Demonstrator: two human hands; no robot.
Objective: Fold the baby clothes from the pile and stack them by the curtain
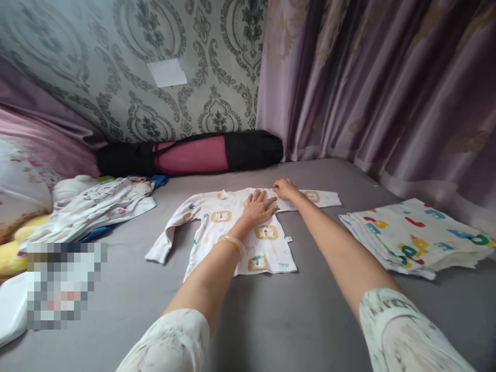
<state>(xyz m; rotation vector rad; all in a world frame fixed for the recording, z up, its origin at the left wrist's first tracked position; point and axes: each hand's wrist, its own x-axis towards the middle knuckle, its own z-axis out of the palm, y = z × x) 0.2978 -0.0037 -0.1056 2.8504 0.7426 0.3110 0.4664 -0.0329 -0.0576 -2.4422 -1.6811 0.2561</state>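
A small white long-sleeved shirt [220,219] with yellow lion prints lies spread on the grey sheet, its left-side sleeve bent downward and its right-side sleeve stretched out. My left hand [259,206], with a bangle at the wrist, rests flat on the upper chest of the shirt, fingers spread. Beside it, my right hand [284,189] has its fingers pinched together on the shirt's shoulder edge, near the start of the right-side sleeve.
On the right lies a folded stack of printed cloth [418,232]. Loose clothes [112,201] are heaped at the left. A black and pink long bag [189,155] lies along the wall, with curtains [329,77] at the right.
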